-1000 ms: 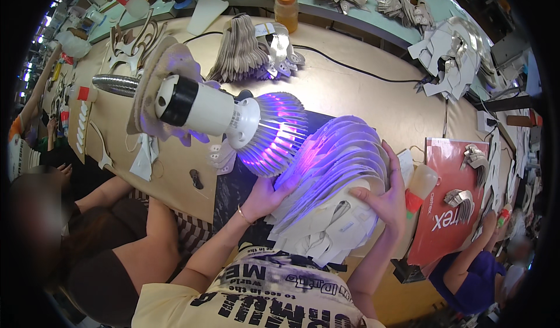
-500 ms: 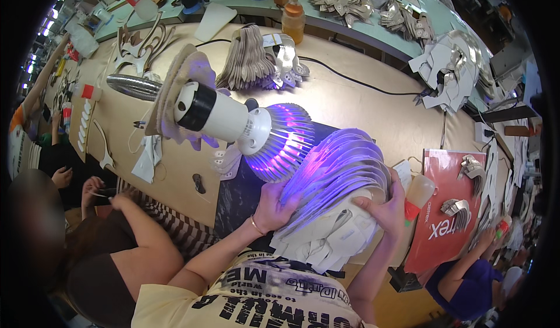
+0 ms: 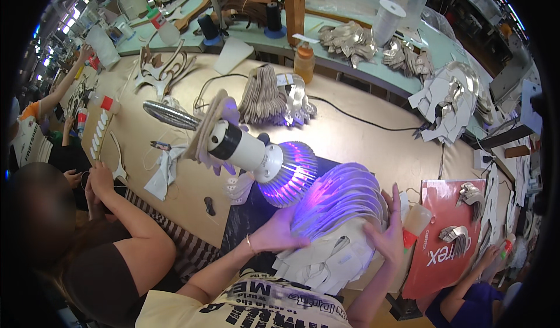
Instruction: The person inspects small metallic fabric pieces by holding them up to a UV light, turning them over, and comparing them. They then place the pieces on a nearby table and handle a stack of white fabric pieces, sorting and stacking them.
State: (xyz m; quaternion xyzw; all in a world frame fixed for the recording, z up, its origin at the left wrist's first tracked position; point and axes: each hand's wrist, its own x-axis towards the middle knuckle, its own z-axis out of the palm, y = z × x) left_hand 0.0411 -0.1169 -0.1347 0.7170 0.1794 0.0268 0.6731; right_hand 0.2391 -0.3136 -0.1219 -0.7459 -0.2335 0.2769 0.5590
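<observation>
A fanned stack of thin white and grey cut shoe pieces (image 3: 344, 211) lies in front of me, its layers spread like steps. My left hand (image 3: 279, 230) grips its left edge, the thumb lying over the lower layers. On the right side my right hand (image 3: 386, 229) holds the stack's edge between thumb and fingers, with one finger raised. Just beyond the stack's left side a finned lamp (image 3: 289, 173) on a white and black socket (image 3: 236, 147) throws violet light over the layers. The undersides of the stack and some fingertips are hidden.
Beige stacked pieces (image 3: 263, 97) and an amber bottle (image 3: 304, 62) stand behind the lamp. At right are a white bottle with a red band (image 3: 415, 223) and a red board (image 3: 437, 275) holding silver pieces. A co-worker's arm (image 3: 137, 214) is at left. A black cable (image 3: 367, 118) crosses the table.
The view has shifted, so the table things sit lower in it. My right hand's fingers have loosened and spread more along the stack's edge. The left hand stays on the stack.
</observation>
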